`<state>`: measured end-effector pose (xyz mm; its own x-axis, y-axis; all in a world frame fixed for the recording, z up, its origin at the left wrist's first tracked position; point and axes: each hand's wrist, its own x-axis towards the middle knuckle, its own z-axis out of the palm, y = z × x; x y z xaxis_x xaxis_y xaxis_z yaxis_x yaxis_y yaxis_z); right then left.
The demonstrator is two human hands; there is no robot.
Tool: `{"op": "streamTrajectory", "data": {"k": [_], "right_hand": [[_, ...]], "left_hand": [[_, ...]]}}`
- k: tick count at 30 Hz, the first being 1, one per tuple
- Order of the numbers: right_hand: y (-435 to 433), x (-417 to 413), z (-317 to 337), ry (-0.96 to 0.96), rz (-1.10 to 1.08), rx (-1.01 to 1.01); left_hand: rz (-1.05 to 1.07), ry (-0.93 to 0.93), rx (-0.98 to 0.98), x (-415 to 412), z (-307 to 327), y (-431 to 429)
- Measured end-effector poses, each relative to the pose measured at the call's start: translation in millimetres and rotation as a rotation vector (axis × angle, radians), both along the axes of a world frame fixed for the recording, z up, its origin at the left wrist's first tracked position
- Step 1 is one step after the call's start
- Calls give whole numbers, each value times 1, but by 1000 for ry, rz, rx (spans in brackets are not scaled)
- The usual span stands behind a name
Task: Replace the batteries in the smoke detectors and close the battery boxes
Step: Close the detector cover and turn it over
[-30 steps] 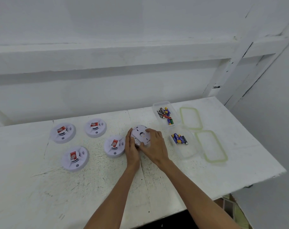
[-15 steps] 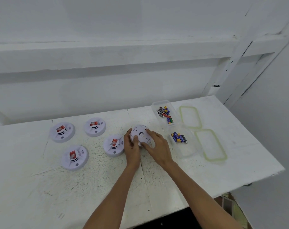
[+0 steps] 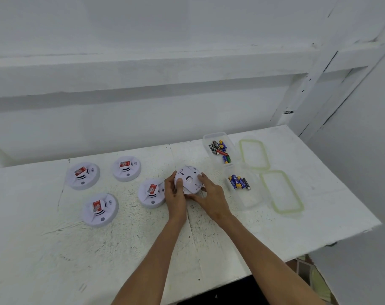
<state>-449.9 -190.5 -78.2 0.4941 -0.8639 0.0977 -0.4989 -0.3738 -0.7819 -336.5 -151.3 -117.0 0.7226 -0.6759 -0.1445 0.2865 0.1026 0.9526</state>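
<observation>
A white round smoke detector (image 3: 188, 179) is tilted up off the table, its back side facing me. My left hand (image 3: 175, 199) grips its left rim and my right hand (image 3: 211, 198) grips its right and lower rim. Several more detectors lie face up with red labels: one beside my left hand (image 3: 151, 193), two further back (image 3: 126, 168) (image 3: 82, 176) and one nearer (image 3: 99, 209). Two clear battery boxes stand to the right: the far box (image 3: 219, 148) holds mixed batteries, the near box (image 3: 242, 186) holds blue ones.
Two green-rimmed lids lie right of the boxes, the far lid (image 3: 254, 154) and the near lid (image 3: 281, 191). The white table (image 3: 99, 249) ends at a front edge near me and a right edge past the lids. A white wall rises behind.
Both hands have turned and tilted the held detector, so more of its back faces me. The other detectors, boxes and lids stay where they were.
</observation>
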Motion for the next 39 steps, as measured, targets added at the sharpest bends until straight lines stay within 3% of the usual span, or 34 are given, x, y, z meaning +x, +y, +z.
{"op": "streamTrajectory", "data": {"k": [14,27,34,39], "right_hand": [[-3,6,-9,-66,-130,139],[-15,32,9,156,-210,-110],[-17,30,12,56,-251,-38],[-22,32,19,136,-254,-45]], "left_hand": [[17,114,-35,-1,10,-1],[-76,189,-28,2,7,7],[-132,191,-66,5,9,9],[-152,225,-97,7,12,11]]}}
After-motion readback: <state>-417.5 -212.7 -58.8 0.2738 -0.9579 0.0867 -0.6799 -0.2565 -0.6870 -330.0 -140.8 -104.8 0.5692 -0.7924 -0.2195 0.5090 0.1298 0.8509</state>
